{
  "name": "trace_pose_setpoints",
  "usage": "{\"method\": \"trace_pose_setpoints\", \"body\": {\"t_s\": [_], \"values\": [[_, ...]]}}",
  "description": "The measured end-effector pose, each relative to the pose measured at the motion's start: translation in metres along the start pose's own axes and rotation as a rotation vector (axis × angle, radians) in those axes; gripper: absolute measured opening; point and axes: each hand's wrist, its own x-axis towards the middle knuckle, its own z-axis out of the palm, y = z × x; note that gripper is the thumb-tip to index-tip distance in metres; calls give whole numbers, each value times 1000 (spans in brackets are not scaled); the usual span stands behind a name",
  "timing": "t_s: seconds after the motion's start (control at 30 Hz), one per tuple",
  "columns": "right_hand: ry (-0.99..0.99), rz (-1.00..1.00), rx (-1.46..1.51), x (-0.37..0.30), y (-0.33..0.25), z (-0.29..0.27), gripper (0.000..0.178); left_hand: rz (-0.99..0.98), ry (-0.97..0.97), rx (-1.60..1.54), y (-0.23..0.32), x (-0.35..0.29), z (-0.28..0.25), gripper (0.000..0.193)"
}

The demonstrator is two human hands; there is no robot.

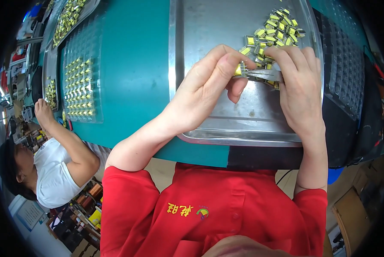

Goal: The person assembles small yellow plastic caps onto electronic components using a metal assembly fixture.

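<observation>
Between the thumb and fingers of my left hand (209, 81) is a small transformer (240, 69), wrapped in yellow tape and showing thin metal pins. My right hand (301, 83) is closed on metal tweezers (262, 74), whose narrow tips point left and reach the transformer's pin side. Whether the tips grip a pin is too small to tell. Both hands are above a shallow metal tray (213, 25). A loose heap of similar yellow transformers (281, 26) lies in the tray beyond my hands, partly hidden by my right fingers.
Right of the tray lies a clear plastic blister tray (344, 68) with pockets. On the green table (132, 55) at left, another blister tray (98, 77) holds rows of yellow parts. A co-worker (57, 167) in white sits at far left, one hand near a parts tray.
</observation>
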Motion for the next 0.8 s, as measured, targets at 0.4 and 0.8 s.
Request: {"method": "trace_pose_setpoints", "body": {"t_s": [0.4,0.8], "values": [[-26,-63,14,3,7,-2,42,-35,-30,9,1,2,-1,42],[-15,-48,-37,5,18,-6,47,-77,20,29,5,3,2,43]]}}
